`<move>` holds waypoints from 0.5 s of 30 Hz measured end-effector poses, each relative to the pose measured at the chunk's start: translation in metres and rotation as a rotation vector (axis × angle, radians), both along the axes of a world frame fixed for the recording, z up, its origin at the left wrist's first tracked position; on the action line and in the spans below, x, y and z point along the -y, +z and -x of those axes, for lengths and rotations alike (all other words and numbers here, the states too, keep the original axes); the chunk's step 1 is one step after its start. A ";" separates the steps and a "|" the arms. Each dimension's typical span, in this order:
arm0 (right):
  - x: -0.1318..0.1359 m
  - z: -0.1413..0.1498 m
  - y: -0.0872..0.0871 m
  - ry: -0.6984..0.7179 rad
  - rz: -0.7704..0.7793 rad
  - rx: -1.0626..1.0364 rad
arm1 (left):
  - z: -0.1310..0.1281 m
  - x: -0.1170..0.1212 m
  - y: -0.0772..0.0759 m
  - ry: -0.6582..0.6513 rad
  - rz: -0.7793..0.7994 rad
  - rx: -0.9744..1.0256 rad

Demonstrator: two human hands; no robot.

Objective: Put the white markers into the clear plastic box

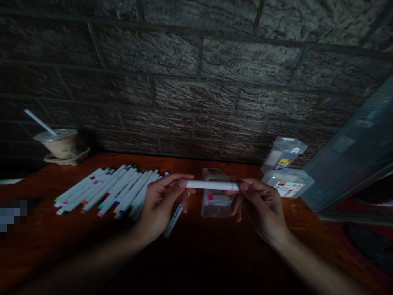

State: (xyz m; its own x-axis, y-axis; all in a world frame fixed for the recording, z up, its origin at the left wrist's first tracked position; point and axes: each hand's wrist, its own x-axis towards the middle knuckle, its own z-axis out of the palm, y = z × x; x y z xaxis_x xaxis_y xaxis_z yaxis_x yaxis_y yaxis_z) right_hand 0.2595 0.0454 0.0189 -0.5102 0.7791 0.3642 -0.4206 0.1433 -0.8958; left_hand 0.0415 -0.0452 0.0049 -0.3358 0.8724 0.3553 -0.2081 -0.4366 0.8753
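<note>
And here, the left hand [162,200] is pinching one end of a white marker [208,185], thumb and fingers closing on it, while the right hand [265,209] is gripping the other end, just past a thin seam. Both grips are closing snugly, and the marker is stretching level between them, crossing the view of the clear case [216,208], our landmark. How high it is hovering over that case, I cannot tell. A pink disc [210,197] is showing at the case; whether it is a marker's end, the dimness is hiding. As for progress, the work is looking well short of finished, in my judgement: this one marker is occupying both hands, and a big spread of markers [107,188] is lying to the left of the case, outside it. A lone marker [173,220] is resting nearer the person, left of the case, partly hidden by the left hand. Over to the right of the case, two plastic containers [288,183] are sitting by the wall [196,94], and far to its left a drink cup [63,144] is standing in its holder [66,159].
</note>
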 end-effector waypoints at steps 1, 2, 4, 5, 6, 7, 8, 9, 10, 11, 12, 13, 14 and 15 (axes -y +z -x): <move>0.000 0.000 0.000 0.004 0.006 -0.003 | 0.000 0.000 0.001 0.000 -0.003 0.013; 0.001 0.000 0.001 0.010 0.014 -0.008 | -0.001 0.000 0.003 -0.004 -0.003 0.030; 0.001 0.000 0.003 0.031 0.034 -0.018 | -0.001 0.000 0.005 -0.016 -0.002 0.066; 0.001 0.000 0.003 0.043 0.044 -0.024 | -0.001 0.000 0.006 -0.023 -0.005 0.081; 0.002 0.000 0.004 0.053 0.053 -0.028 | -0.001 0.000 0.006 -0.030 -0.008 0.093; 0.002 0.000 0.005 0.059 0.062 -0.034 | -0.001 0.000 0.007 -0.038 -0.012 0.104; 0.002 0.000 0.005 0.063 0.068 -0.039 | -0.001 0.000 0.007 -0.045 -0.016 0.112; 0.003 0.000 0.006 0.065 0.073 -0.044 | -0.001 0.000 0.007 -0.051 -0.018 0.120; 0.003 0.001 0.006 0.065 0.078 -0.047 | -0.001 0.000 0.008 -0.056 -0.017 0.127; 0.003 0.001 0.006 0.065 0.084 -0.050 | -0.001 0.000 0.008 -0.061 -0.016 0.133; 0.003 0.001 0.007 0.067 0.090 -0.052 | -0.002 0.000 0.009 -0.065 -0.015 0.137; 0.004 0.001 0.007 0.069 0.096 -0.054 | -0.002 0.000 0.009 -0.067 -0.015 0.140; 0.004 0.001 0.007 0.071 0.102 -0.055 | -0.002 0.000 0.009 -0.070 -0.013 0.142; 0.004 0.001 0.007 0.071 0.108 -0.057 | -0.002 0.000 0.009 -0.074 -0.012 0.143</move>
